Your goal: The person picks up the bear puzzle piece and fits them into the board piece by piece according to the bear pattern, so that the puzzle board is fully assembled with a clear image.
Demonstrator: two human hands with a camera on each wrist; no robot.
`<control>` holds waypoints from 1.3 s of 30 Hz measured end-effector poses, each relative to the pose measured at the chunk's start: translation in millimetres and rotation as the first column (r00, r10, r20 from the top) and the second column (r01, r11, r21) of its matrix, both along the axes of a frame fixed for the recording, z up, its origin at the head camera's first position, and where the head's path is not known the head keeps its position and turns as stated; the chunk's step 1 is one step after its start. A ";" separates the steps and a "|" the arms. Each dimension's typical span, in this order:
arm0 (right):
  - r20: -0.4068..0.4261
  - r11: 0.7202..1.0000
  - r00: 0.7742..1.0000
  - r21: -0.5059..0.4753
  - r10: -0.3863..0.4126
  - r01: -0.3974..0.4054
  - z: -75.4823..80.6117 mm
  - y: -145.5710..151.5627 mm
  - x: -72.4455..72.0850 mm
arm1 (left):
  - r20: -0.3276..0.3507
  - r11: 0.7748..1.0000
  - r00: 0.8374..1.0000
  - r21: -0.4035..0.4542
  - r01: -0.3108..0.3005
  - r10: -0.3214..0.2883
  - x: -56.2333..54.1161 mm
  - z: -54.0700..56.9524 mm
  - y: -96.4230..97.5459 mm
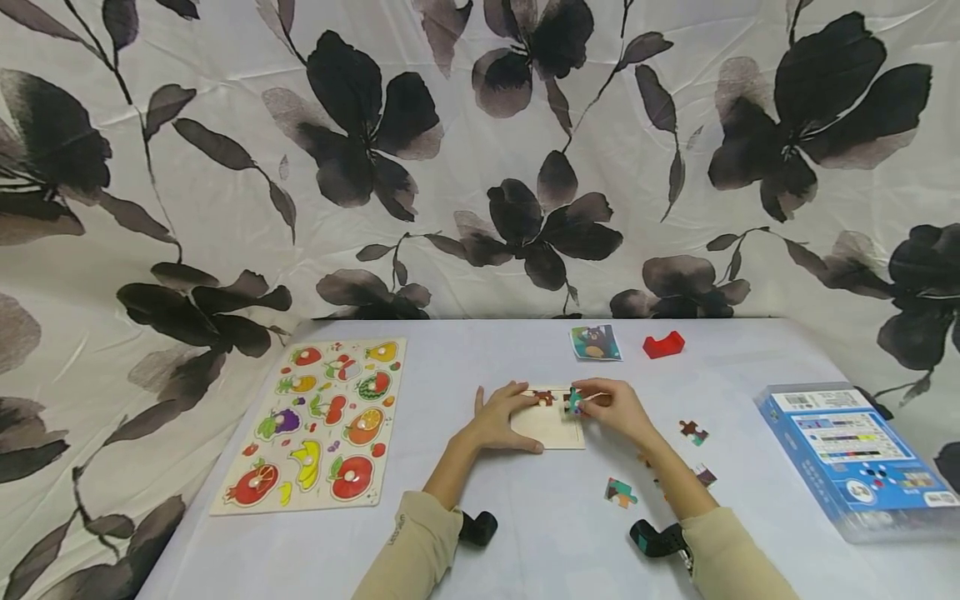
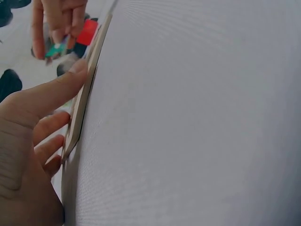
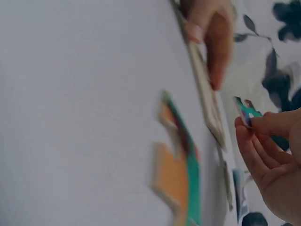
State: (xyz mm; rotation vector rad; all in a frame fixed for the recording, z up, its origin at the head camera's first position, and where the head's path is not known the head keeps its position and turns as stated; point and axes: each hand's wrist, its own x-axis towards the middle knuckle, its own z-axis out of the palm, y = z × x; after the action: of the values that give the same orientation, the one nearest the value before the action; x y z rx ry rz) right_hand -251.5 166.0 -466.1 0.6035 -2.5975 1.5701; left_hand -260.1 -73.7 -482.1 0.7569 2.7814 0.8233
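Note:
My left hand [image 1: 497, 421] holds the small wooden puzzle board [image 1: 551, 437] at its left side, thumb along the near edge in the left wrist view. A brown jigsaw piece [image 1: 543, 398] lies in the board's upper part. Between thumb and fingertips, my right hand [image 1: 617, 410] pinches a teal jigsaw piece [image 3: 248, 111] above the board's upper right. The right wrist view shows that piece tilted and apart from the board. On the table, a teal and orange jigsaw piece [image 1: 621, 492] and a brown and teal one [image 1: 692, 432] lie near my right forearm.
A fruit puzzle board [image 1: 393, 442] lies at the left. Behind the small board are a picture card [image 1: 597, 342] and a red object [image 1: 663, 344]. A blue-labelled box [image 1: 862, 458] sits at right. Another piece [image 1: 705, 476] lies beside my right forearm, which partly covers others.

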 end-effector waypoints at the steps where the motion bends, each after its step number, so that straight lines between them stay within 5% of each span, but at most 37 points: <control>1: -0.010 0.998 1.000 0.059 0.018 -0.017 -0.9 -3.8 2.7 | -0.005 1.000 1.000 -0.003 -0.002 0.002 0.2 0.4 0.1; 7: -0.075 0.935 0.993 0.350 0.097 -0.065 -2.3 -18.0 14.8 | -0.011 1.000 1.000 -0.001 -0.002 0.002 0.9 1.2 0.5; 17: -0.128 0.853 0.974 0.512 0.188 -0.098 -2.2 -24.4 18.2 | -0.009 1.000 1.000 -0.001 -0.004 0.004 0.5 -0.4 -0.5; 33: -0.190 0.836 0.927 0.516 0.325 -0.187 2.1 -18.1 11.1 | 0.006 1.000 1.000 0.009 -0.010 0.009 1.0 -0.1 -0.1; 39: -0.152 0.849 0.940 0.492 0.305 -0.196 2.8 -12.0 17.3 | 0.000 1.000 1.000 0.017 -0.014 0.014 1.0 -0.7 0.3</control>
State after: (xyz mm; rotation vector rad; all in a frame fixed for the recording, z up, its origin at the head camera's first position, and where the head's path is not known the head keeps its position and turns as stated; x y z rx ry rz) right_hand -234.2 154.0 -463.3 1.1258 -2.8075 0.8222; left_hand -259.1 -73.4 -482.9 0.7414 2.7860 0.8508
